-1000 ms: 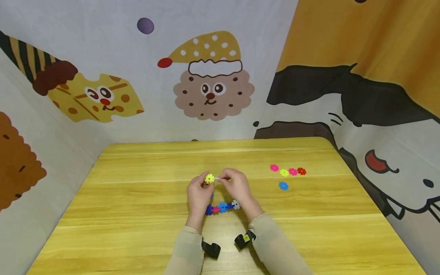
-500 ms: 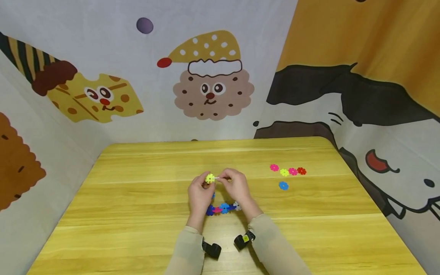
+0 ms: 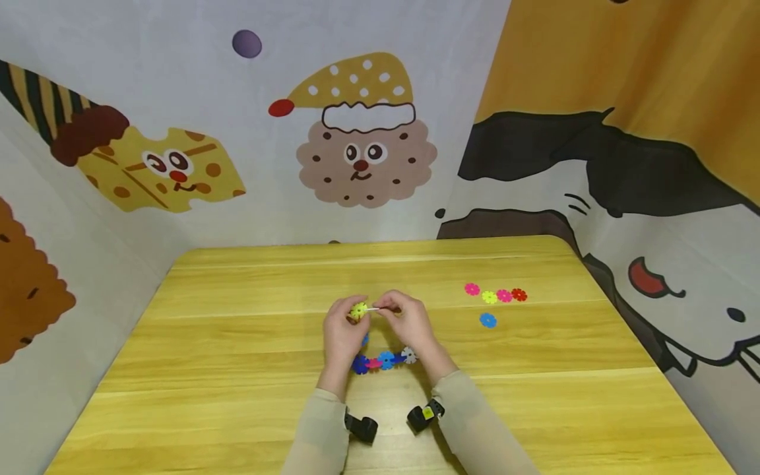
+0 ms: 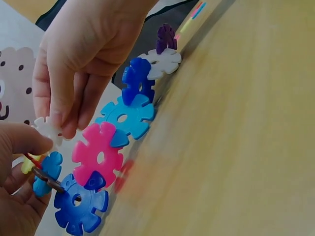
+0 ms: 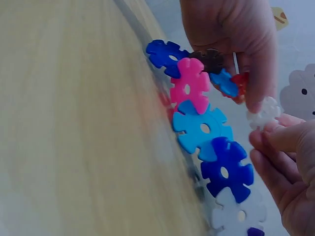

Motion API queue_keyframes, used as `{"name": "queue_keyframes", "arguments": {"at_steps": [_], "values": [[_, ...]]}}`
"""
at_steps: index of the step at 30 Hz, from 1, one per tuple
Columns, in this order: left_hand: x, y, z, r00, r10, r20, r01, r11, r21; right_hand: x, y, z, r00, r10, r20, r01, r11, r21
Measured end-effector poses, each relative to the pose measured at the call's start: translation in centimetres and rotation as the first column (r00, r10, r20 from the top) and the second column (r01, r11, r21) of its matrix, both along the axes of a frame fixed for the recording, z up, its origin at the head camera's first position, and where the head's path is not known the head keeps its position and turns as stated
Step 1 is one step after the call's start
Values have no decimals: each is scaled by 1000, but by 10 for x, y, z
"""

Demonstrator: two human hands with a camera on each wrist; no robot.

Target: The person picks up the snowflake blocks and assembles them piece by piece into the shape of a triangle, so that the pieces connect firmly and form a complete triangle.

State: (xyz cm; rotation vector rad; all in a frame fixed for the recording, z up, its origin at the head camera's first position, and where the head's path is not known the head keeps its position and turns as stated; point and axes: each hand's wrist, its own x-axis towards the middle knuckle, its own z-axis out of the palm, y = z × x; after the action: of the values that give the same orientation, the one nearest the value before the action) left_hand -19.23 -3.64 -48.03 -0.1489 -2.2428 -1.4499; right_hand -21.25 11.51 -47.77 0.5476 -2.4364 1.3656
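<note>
- Above the middle of the table (image 3: 237, 343), the left hand (image 3: 341, 336) pinched a yellow-green flower disc (image 3: 359, 310) at the top of a joined chain (image 3: 382, 360) of blue, pink, light-blue and white discs; the chain curved down from that hand and ran along the table between the wrists.
- Facing it, the right hand (image 3: 410, 322) held a white disc (image 5: 265, 113) edge-on between thumb and fingertips; fingers of both hands were curled and clamped on their pieces, not spread.
- By my reading, the step in hand was slotting the white disc into a notch of the held piece; the wrist views did not show whether it was seated; the next move called for lining notch to notch and pressing straight, without twisting the chain apart.
- Off to the right, five loose discs (image 3: 495, 295) lay well apart from the hands.
- Against half a second before, the yellow-green disc had tipped slightly and sat lower in the fingers; the hands had hardly shifted; the loose discs lay as they had.
</note>
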Motion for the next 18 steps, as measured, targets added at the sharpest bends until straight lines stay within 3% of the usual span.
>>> {"name": "queue_keyframes", "arguments": {"at_steps": [8,18], "values": [[-1,-3,0,1000,7,3,-8,1000,22,3,20,0,999,29,28,-28,999,-32],[1,-5,2,996,-42,78,36,996,79,16,98,1,994,-101,41,99,994,50]]}}
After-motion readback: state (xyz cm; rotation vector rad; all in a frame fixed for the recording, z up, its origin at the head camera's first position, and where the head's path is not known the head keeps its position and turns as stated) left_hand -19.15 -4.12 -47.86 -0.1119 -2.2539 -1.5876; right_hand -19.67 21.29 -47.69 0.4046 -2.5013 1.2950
